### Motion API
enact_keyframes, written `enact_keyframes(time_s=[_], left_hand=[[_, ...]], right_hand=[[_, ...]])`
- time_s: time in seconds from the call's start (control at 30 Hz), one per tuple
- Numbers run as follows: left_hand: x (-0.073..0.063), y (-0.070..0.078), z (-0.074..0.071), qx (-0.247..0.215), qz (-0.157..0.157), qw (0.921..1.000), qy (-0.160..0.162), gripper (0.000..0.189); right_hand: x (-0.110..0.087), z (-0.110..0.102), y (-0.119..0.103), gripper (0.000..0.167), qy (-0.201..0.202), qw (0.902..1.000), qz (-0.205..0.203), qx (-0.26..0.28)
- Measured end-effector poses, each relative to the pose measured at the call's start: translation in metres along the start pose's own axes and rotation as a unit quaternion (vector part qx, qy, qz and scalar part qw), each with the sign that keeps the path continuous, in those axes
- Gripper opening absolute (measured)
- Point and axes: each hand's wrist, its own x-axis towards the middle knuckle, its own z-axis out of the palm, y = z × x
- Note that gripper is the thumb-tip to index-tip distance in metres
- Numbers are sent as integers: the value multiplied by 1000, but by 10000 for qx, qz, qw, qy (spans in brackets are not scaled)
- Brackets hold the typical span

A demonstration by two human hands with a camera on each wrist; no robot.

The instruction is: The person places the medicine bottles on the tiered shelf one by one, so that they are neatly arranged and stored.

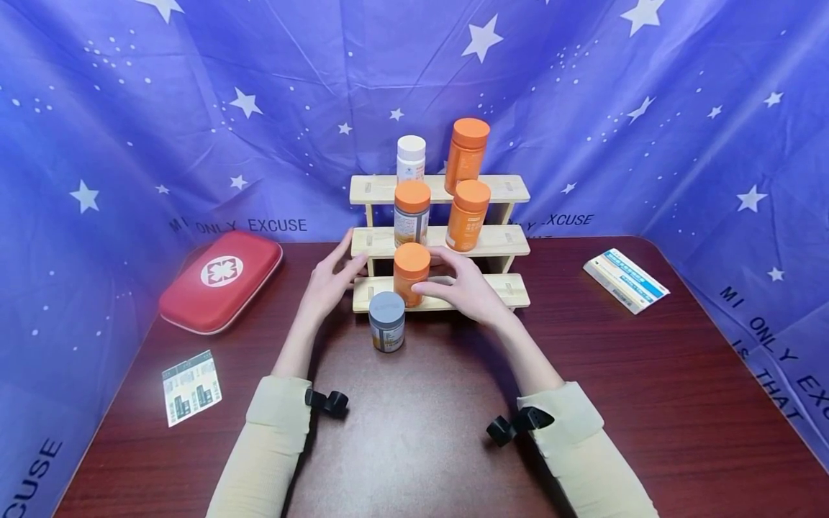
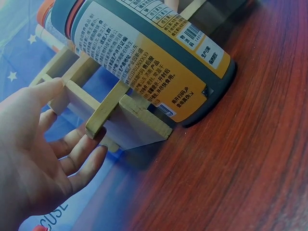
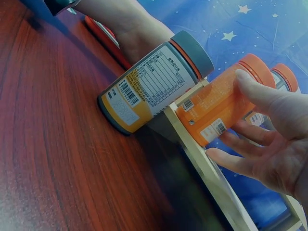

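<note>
My right hand [image 1: 469,290] holds an orange bottle [image 1: 408,280] with an orange cap, thumb on one side and fingers behind it. That bottle stands upright on the lowest tier of a three-tier wooden rack [image 1: 512,241]; its base is at the board in the right wrist view. At the rack's left end, my left hand [image 1: 328,280] rests its spread fingers against the board ends, as the left wrist view also shows. In front of the rack, a grey-capped bottle [image 1: 387,324] with a white and yellow label stands on the table, between the two hands.
Higher on the rack stand a grey bottle with an orange cap [image 1: 412,208], two orange bottles [image 1: 468,216] and a white bottle [image 1: 411,158]. A red first-aid case [image 1: 194,295] and a printed card [image 1: 191,388] lie left; a medicine box [image 1: 625,280] lies right. Starry blue cloth [image 1: 311,101] hangs behind.
</note>
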Motion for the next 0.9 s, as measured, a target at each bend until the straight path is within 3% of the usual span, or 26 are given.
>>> enact_keyframes(time_s=[0.33, 0.63, 0.9], left_hand=[[0, 0, -1, 17, -16, 10000, -24, 66], [2, 0, 1, 13, 22, 10000, 1, 67], [1, 0, 0, -23, 7, 10000, -3, 66]], right_hand=[[-15, 0, 12, 52, 348, 9992, -9, 172], [-33, 0, 23, 32, 1096, 9934, -96, 340], [-40, 9, 25, 25, 981, 9949, -57, 232]])
